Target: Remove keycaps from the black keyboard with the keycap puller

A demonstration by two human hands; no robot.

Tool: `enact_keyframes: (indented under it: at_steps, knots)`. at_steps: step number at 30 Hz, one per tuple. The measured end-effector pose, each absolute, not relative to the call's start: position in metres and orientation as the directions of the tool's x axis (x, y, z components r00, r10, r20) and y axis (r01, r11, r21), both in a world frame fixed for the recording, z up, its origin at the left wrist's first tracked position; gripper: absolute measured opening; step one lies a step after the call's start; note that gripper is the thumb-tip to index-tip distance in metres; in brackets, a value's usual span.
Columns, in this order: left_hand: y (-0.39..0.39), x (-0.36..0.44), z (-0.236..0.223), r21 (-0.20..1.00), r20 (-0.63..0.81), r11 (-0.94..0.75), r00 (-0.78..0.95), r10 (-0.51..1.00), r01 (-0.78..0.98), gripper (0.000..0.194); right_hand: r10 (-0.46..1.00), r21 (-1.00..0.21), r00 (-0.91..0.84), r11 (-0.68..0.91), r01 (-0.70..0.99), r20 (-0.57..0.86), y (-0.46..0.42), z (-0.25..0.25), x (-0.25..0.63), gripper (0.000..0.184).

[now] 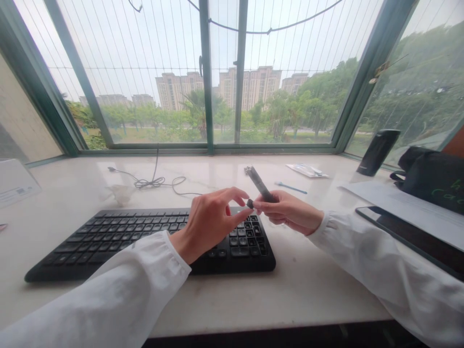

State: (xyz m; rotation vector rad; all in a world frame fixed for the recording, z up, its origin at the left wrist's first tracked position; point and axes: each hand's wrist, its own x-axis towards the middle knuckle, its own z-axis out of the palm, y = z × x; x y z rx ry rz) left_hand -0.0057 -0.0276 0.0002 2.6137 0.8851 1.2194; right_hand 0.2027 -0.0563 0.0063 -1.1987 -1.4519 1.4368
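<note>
- The left hand [212, 217] pinches a small black piece [250, 203], seemingly a keycap, between thumb and index finger; the right hand [290, 208] closes around a dark stick-shaped tool [261, 184]. The right fingertips meet the piece too; whether they share the hold I cannot tell.
- The pale table [232, 299] runs to the window [209, 121] on the far side.
- The black keyboard [108, 229] lies near and left of centre, under the left hand. Several places at its right end show square sockets without caps. The piece is above its far right corner.
- The step in hand looks like handling a single loose keycap; the next move calls for a secure fingertip pinch and the tool kept clear.
- A black bag [435, 169] at the right carries green lettering, partly cut off: "h" and, below, "Cac".
- A white box [16, 183] at the far left bears print and a square code, too small to read.
- The black upright object [379, 152], far right, has a faint, illegible mark.
- I can read no brand on the keyboard.
</note>
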Motion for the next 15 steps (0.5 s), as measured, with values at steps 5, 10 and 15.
enact_keyframes:
  at_steps: [5,10,15]
  knots:
    - [-0.0268,-0.0067,0.0019,0.351,0.675,-0.824,0.490,0.552,0.444,0.013,0.973,-0.952,-0.225,0.120,0.282,0.056,-0.0580,0.0063,0.2028,0.044]
    - [-0.0252,-0.0068,0.0031,0.451,0.630,-0.794,0.485,0.606,0.408,0.017,0.859,-0.654,-0.144,0.473,0.590,0.491,-0.0599,0.0029,0.2073,0.037]
    - [-0.0247,-0.0065,0.0025,0.459,0.619,-0.796,0.500,0.605,0.395,0.016,0.778,-0.485,-0.149,0.516,0.706,0.610,-0.0624,0.0036,0.2070,0.031]
